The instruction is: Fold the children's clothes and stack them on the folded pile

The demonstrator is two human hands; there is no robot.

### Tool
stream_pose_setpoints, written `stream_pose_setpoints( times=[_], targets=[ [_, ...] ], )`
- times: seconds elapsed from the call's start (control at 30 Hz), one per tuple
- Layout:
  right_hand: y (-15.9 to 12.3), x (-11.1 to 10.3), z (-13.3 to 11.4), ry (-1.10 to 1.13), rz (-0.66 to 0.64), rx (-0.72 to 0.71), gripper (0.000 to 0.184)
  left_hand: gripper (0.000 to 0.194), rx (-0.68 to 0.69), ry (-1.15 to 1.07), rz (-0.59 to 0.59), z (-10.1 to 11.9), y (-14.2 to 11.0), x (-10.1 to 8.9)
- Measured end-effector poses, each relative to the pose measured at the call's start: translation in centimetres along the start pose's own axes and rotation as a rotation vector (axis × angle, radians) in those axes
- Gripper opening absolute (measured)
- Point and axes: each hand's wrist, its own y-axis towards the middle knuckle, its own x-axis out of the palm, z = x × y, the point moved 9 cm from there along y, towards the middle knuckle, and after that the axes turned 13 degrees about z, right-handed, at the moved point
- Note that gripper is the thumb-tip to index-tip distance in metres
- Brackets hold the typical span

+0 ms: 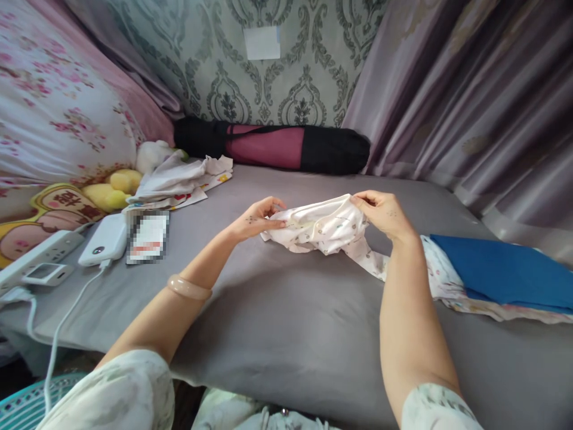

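A small white garment [329, 230] with a fine scattered print is stretched between my two hands, just above the grey bed sheet [286, 322]. My left hand [258, 220] pinches its left end between thumb and fingers. At the upper right edge, my right hand [380, 209] grips the cloth between thumb and forefinger. One sleeve-like strip of the garment hangs down to the right, partly behind my right forearm. Bunched folds hide the garment's full shape.
A folded blue cloth [510, 269] lies on printed fabric at right. Crumpled white clothes [174, 179] and plush toys [119, 185] are at left, near a power bank [105, 239] and power strip [40, 257]. A black and maroon long bag [268, 146] rests against the wall.
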Motion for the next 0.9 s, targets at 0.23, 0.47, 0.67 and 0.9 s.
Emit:
stream_pose_setpoints(
  times=[0.23, 0.47, 0.67, 0.9],
  targets=[
    [0.1, -1.2, 0.1, -0.003, 0.042, 0.007, 0.034, 0.032, 0.156, 0.087, 0.155, 1.8, 0.5, -0.2],
    [0.1, -1.9, 0.2, -0.001, 0.063, 0.013, 0.036, 0.031, 0.109, 0.134, 0.214, 1.9, 1.1, -0.6],
    [0.1, -1.1, -0.3, -0.004, 0.028, -0.017, 0.039, 0.038, -0.02, 0.026, 0.236, 1.7, 1.1, -1.6],
    [0.9, 0.3, -4.9, 0.01, 0.004, -0.126, 0.038, 0.036, -0.092, -0.014, 0.34, 3.1, 1.1, -5.9]
  ],
)
